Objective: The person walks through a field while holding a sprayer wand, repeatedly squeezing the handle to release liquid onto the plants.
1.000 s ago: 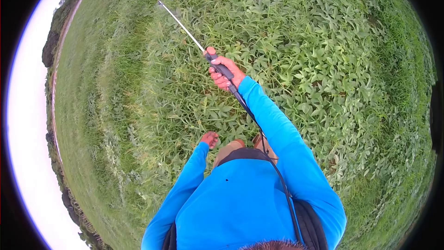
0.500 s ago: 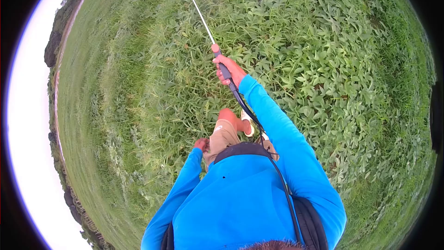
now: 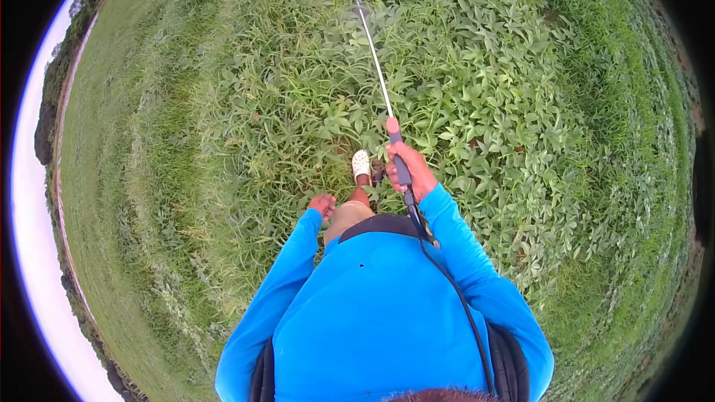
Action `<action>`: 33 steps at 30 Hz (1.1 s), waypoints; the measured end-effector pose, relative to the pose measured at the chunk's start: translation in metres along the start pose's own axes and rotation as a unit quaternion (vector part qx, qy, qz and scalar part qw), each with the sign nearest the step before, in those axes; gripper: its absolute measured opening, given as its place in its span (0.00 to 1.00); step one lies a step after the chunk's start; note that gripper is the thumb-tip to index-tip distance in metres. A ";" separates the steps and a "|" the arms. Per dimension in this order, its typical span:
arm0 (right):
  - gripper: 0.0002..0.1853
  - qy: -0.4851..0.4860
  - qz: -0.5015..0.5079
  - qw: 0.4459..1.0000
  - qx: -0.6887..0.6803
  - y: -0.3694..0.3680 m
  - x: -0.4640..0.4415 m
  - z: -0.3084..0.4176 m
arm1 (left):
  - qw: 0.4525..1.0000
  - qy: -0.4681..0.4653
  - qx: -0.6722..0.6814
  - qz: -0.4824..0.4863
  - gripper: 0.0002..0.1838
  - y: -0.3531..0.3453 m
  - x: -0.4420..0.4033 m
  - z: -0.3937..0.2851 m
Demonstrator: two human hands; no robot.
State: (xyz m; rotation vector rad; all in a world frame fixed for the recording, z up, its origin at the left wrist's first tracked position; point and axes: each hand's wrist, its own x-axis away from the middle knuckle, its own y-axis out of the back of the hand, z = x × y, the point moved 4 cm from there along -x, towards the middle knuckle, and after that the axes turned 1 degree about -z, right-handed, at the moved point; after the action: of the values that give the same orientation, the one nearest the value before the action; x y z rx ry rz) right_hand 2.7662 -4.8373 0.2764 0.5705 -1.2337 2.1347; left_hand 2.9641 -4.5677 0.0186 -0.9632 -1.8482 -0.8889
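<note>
Right hand (image 3: 411, 170): closed around the grey handle (image 3: 402, 169) of the wand (image 3: 377, 63), fingers wrapped, right of centre in the frame. The wand points up and slightly left, thin pale metal tube, its tip (image 3: 359, 4) near top centre over the leaves. Faint whitish blur round the tip, can't tell exactly what. Pinkish-orange knob (image 3: 392, 126) where tube meets handle, just ahead of my fingers.

Black hose (image 3: 454, 283) comes off the back of the handle, passes over my waist and down the right side of my blue shirt (image 3: 372, 313) to the bottom edge. Lettering on handle or hose: too small to tell.

Left hand (image 3: 322, 205): partly open, fingers loosely curled, nothing visible in it, just left of the tan shorts (image 3: 347, 216), about mid-frame. Palm partly hidden, so can't see all of it.

Dark waistband (image 3: 383, 225) below the hem of the shorts in view, above the shirt. Small dark spot (image 3: 362, 266) on the shirt front. White clog (image 3: 361, 166) on one foot, near centre, among leaves; other foot mostly hidden. Black straps, one at lower right (image 3: 508, 361), one at lower left.

Broad-leaved plants (image 3: 484, 126) fill centre and right, mixed with grass (image 3: 171, 104) toward the left. Pale path (image 3: 63, 126), dark trees (image 3: 48, 119) and bright sky (image 3: 33, 179) along the left edge.
</note>
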 end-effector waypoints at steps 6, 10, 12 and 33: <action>0.13 -0.016 -0.050 0.996 -0.070 0.045 0.051 0.020 | 0.996 -0.085 0.033 0.019 0.15 -0.014 -0.005 -0.085; 0.13 0.029 -0.089 0.994 -0.058 0.072 0.059 0.031 | 0.990 -0.125 0.051 0.027 0.15 -0.014 0.001 -0.081; 0.14 0.054 -0.102 0.992 -0.060 0.078 0.048 0.038 | 0.990 -0.056 0.119 0.045 0.15 -0.013 0.000 -0.061; 0.14 -0.220 0.236 0.943 -0.080 -0.175 -0.180 0.120 | 0.968 0.062 0.240 0.045 0.11 0.063 -0.118 -0.102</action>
State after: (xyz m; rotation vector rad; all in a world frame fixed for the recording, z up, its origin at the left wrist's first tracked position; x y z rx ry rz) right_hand 3.0248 -4.9262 0.3295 0.7683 -1.9366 2.3287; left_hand 3.0953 -4.6576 -0.0355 -0.6623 -1.7803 -0.4024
